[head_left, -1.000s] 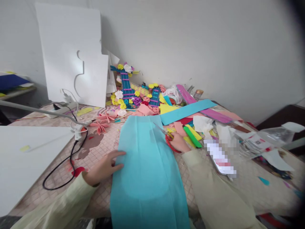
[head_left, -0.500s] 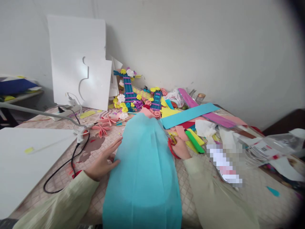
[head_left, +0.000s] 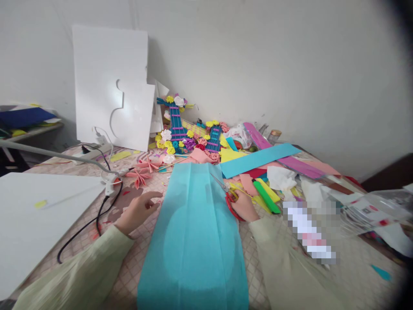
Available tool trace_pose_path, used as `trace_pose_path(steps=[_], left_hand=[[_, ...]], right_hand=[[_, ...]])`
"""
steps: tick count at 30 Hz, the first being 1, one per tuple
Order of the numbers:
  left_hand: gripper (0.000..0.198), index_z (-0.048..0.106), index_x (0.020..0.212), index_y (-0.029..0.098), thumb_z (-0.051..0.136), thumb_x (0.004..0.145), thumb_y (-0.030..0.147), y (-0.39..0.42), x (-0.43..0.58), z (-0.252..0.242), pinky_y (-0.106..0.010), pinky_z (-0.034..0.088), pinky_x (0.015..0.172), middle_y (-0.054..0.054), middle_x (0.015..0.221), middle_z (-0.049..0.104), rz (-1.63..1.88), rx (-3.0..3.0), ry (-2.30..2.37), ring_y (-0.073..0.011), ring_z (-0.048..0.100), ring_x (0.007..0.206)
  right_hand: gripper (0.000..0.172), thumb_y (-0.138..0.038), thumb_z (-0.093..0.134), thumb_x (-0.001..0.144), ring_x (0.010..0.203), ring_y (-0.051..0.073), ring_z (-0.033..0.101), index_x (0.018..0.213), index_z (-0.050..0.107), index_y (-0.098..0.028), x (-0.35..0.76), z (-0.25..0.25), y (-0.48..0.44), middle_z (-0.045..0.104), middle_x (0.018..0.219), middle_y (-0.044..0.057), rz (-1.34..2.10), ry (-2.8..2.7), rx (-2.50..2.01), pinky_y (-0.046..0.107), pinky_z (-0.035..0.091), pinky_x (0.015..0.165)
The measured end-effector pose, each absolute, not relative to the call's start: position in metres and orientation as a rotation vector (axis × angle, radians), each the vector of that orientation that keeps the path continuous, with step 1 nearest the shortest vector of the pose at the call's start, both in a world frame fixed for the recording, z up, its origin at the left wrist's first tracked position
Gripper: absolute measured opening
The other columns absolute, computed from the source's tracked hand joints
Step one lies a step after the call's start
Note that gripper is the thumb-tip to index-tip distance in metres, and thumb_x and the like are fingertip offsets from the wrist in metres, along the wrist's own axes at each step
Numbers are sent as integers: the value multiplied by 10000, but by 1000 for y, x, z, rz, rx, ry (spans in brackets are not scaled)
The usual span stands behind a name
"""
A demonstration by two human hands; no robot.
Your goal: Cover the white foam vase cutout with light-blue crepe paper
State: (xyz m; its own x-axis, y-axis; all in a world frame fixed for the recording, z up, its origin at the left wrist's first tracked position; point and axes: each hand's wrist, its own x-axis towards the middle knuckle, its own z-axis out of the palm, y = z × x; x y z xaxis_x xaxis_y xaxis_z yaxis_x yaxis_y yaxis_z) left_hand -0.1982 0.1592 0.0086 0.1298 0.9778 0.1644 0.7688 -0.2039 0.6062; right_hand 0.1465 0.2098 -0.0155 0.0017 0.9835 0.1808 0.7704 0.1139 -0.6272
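The turquoise paper sheet [head_left: 193, 232] lies lengthwise on the counter [head_left: 135, 262], in the lower middle of the frame. The right hand [head_left: 244, 206] grips red-handled scissors [head_left: 229, 199], with the blades at the sheet's upper right edge. No cut line shows, so the cutting seems barely begun. The left hand [head_left: 137, 211], fingers loosely spread and empty, hovers just left of the sheet. The blade tips are hard to make out, and the frame's bottom cuts off the sheet's near end.

I'm seeing the left hand [head_left: 137, 211] sliding off the turquoise sheet [head_left: 193, 232], which is flattening, while the scissors [head_left: 226, 192] are opening.
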Motion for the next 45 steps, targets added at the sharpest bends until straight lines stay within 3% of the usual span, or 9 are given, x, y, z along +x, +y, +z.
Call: trace_pose_path(steps=[2, 3, 5, 10, 13, 22, 29, 36, 45], left_hand=[[326, 584, 1012, 182, 432, 795, 371, 161, -181, 18, -277, 479, 671, -57, 914, 656, 710, 2158, 1666, -161, 595, 715], [332, 581, 1035, 189, 401, 820, 367, 163, -170, 23, -283, 470, 745, -61, 995, 640, 674, 2242, 1602, -172, 593, 832], [380, 545, 1119, 187, 321, 866, 361, 171, -142, 28, -317, 381, 931, -65, 1175, 561, 537, 2469, 1448, -184, 496, 1082], [626, 329, 1312, 114, 387, 816, 491, 208, -93, 10, -429, 183, 1051, -121, 1401, 275, 347, 2631, 1404, -262, 253, 1279], [731, 260, 1340, 84, 358, 797, 564, 222, -89, -8, -448, 145, 1054, -152, 1418, 210, 308, 2631, 1438, -284, 197, 1297], [767, 201, 1364, 138, 262, 787, 639, 222, -94, -17, -424, 107, 1063, -122, 1439, 145, 285, 2636, 1477, -272, 98, 1320], [653, 192, 1363, 109, 190, 860, 527, 229, -101, -20, -370, 115, 1070, -115, 1438, 150, 256, 2643, 1479, -219, 124, 1321], [664, 210, 1358, 110, 241, 848, 533, 229, -102, -22, -365, 114, 1070, -115, 1439, 152, 258, 2647, 1515, -230, 134, 1318], [713, 214, 1358, 116, 261, 821, 583, 229, -102, -26, -376, 125, 1070, -117, 1439, 161, 284, 2673, 1536, -243, 141, 1316]], right_hand=[[145, -336, 520, 661, 598, 182, 543, 616, 480, -203, 146, -16, 210, 589, 622, 27, 469, -1818, -1709, 276, 388, 557], [140, -333, 517, 662, 599, 182, 543, 622, 487, -202, 146, -16, 210, 593, 628, 29, 467, -1818, -1712, 275, 385, 555], [128, -322, 510, 665, 603, 182, 543, 634, 498, -199, 146, -16, 210, 600, 638, 35, 461, -1815, -1723, 275, 381, 555], [120, -313, 517, 660, 600, 179, 540, 632, 504, -197, 146, -15, 209, 592, 619, 28, 452, -1815, -1738, 268, 375, 548], [139, -326, 521, 664, 578, 170, 535, 615, 496, -198, 147, -14, 209, 576, 590, 16, 456, -1816, -1742, 259, 371, 534], [120, -301, 521, 662, 552, 157, 521, 605, 502, -197, 152, -14, 211, 572, 572, 18, 459, -1811, -1773, 250, 361, 513], [148, -325, 528, 661, 550, 162, 516, 586, 472, -210, 153, -18, 212, 562, 567, 10, 444, -1824, -1785, 254, 353, 508], [171, -347, 543, 657, 543, 164, 501, 588, 473, -208, 152, -19, 211, 543, 557, 17, 387, -1811, -1808, 259, 336, 514], [179, -346, 534, 715, 735, 199, 579, 798, 510, -189, 142, 12, 175, 616, 781, 66, 337, -1885, -1610, 279, 422, 655]])
